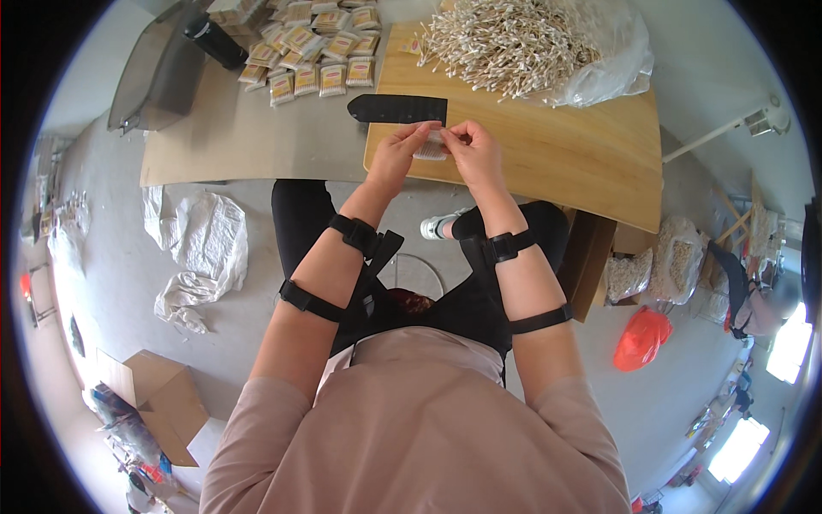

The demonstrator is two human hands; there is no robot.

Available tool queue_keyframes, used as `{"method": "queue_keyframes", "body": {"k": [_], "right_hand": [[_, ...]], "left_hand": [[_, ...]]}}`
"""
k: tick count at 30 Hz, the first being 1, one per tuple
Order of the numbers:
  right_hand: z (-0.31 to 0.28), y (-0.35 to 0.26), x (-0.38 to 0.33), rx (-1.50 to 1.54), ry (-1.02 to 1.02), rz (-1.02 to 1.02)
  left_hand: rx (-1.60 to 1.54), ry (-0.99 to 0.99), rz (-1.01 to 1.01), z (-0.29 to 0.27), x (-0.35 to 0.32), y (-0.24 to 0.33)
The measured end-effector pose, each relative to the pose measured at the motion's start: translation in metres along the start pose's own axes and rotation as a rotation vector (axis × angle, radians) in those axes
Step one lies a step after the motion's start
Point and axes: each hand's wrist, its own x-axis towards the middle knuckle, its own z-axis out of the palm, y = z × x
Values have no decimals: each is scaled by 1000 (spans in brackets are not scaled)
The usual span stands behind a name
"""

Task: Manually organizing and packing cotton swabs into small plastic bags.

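Observation:
My left hand (pixel 398 156) and my right hand (pixel 477 156) meet over the near edge of the wooden board (pixel 548 146). Between them is a small clear packet of cotton swabs (pixel 431 148), pinched at its left side and its upper right corner. Just beyond my fingers lies a flat black strip (pixel 398 109), rounded at its left end. A big heap of loose cotton swabs (pixel 505 43) spreads over the far part of the board. To the far left is a pile of filled swab packets (pixel 332 79) with yellow labels.
A clear plastic bag (pixel 621 73) lies around the heap's right side. A grey bin (pixel 158 73) and a black cylinder (pixel 214 43) stand at the far left. On the floor are a white sack (pixel 205 236), an open carton (pixel 167 403) and a red bag (pixel 640 338).

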Motion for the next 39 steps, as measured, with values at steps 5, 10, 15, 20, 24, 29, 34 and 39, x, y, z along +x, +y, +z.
{"method": "queue_keyframes", "body": {"k": [5, 10, 15, 20, 24, 29, 34, 39], "right_hand": [[-2, -2, -3, -172, -11, -54], [-4, -4, -7, -182, -36, -78], [-4, -9, -11, -211, -55, -81], [0, -13, -14, -186, -68, -71], [-3, -7, -15, -165, -77, -51], [-3, -5, -18, -143, -76, -47], [-10, -9, -18, 39, -122, 79], [-24, -49, -38, 316, -183, 249]], "left_hand": [[-80, 4, 9, -6, -3, -9], [-59, -9, 2, -6, -9, -11], [-64, -2, -24, -8, -11, -16], [-57, 32, 11, -11, -13, -23], [-33, 44, 0, -7, -14, -20], [28, 45, 28, -7, -19, -16], [137, 54, 13, -5, -26, -3], [108, 57, -122, 0, -44, 29]]}}
